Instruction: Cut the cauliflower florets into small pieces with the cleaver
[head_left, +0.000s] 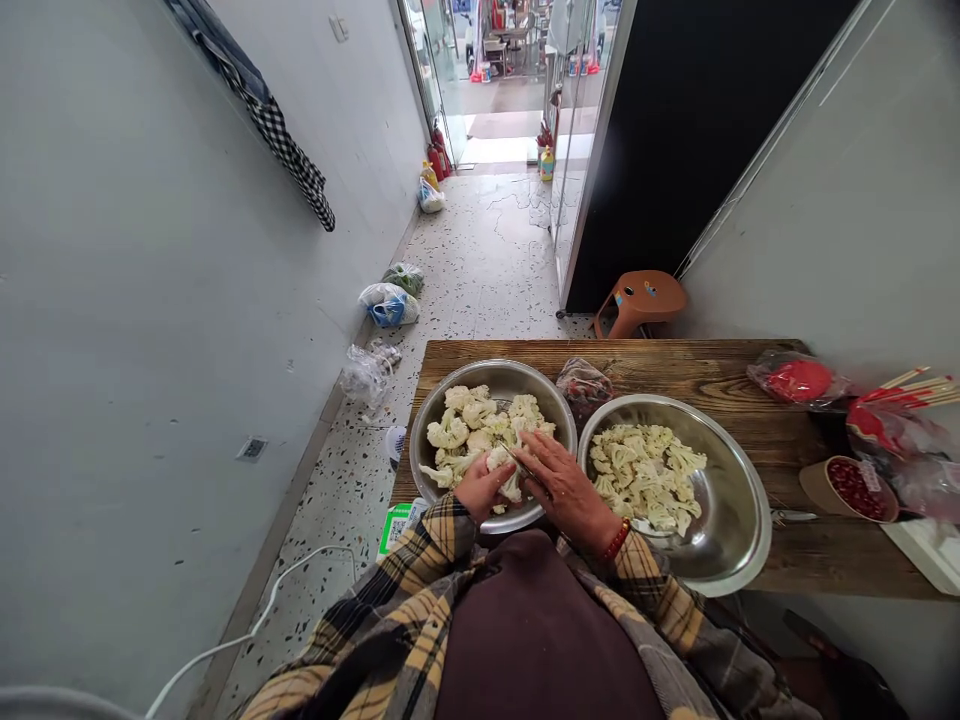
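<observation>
My left hand (480, 488) is closed on a cauliflower piece (498, 458) above the left steel bowl (417, 452). My right hand (564, 492), with a red bead bracelet at the wrist, is closed on a small knife (517, 456); its thin dark blade lies against the cauliflower, and its handle is hidden in the palm. Large cauliflower chunks (469, 408) fill much of the left bowl beneath both hands. Close by on the right, a wider steel bowl (739, 545) holds small cut florets (637, 465).
On the wooden table (705, 365) are a bag of dark contents (583, 385), a tub of red pieces (851, 488), a red packet (799, 380) and skewers (919, 385). An orange stool (649, 295) stands beyond. Plastic bags (390, 303) line the left wall.
</observation>
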